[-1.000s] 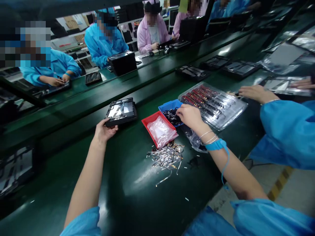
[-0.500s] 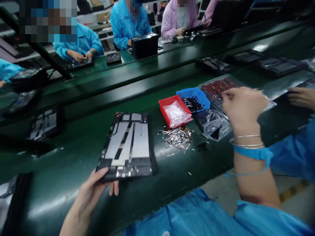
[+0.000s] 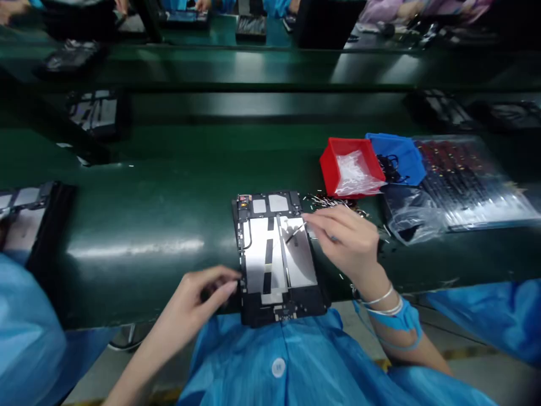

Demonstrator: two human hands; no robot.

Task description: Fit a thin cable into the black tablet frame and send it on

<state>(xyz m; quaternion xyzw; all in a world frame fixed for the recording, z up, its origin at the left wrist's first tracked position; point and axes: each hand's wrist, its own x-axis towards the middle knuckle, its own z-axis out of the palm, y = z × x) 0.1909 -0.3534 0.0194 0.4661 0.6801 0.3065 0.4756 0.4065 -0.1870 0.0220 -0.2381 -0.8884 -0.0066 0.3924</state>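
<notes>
We have the open tablet-like device (image 3: 260, 259) face-up between our hands, on the counter (image 3: 152, 225) at its near edge. Right hand (image 3: 349, 239): thumb and fingers pinched together on a thin dark strip (image 3: 296, 232), over the right part of the pale panel. Left hand (image 3: 192, 301): loosely curled at the device's left edge, thumb and fingertip close; can't tell if they clamp anything or just touch the edge.

Step in hand, our read: fine positioning of the strip over the internals. Next move calls for a steady right pinch, strip angle matched to its spot, left hand bracing the edge, no pressure on the panel.

Just beyond the right fingers: pile of small metallic parts (image 3: 323, 200), then red bin (image 3: 332, 166) with clear plastic bags in it. Blue bin (image 3: 408, 160) with dark cables sits beyond and right of the right hand. Clear bag (image 3: 416, 211) is right of that hand, with a plastic-covered set of strips (image 3: 469, 186) further right.

Hard to see: strip's far end blurs against the panel, can't tell if it touches. Right fingers hide its held end. Red bin partly blocks the pile. Can't tell whether the black layer underneath is a separate unit.
</notes>
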